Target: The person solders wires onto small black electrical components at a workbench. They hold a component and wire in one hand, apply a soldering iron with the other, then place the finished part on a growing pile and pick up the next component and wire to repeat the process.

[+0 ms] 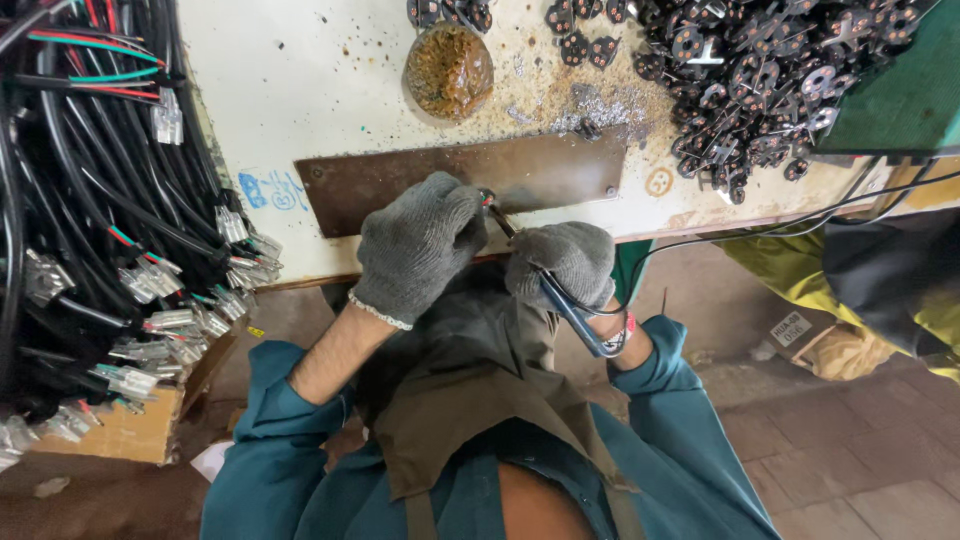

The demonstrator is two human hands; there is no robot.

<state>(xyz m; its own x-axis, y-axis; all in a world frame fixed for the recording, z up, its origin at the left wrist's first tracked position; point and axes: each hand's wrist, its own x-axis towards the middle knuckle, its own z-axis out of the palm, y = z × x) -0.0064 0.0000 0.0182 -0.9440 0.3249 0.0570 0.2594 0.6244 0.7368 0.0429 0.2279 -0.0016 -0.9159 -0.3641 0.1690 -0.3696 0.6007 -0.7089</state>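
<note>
A: Hands first; we clench our grey-gloved left hand [418,245] over small wire ends above the brown metal plate [460,180].

B: Our gloved right hand [563,262] grips the blue-handled soldering iron [572,312]; the cardboard box [125,425] holds black wire bundles [90,230].

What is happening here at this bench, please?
A person in grey gloves works at the edge of a stained white bench. The right hand holds a soldering iron, its tip by a brown metal plate. The left hand pinches something small there. Bundled black cables lie left, a heap of small metal parts upper right.
</note>
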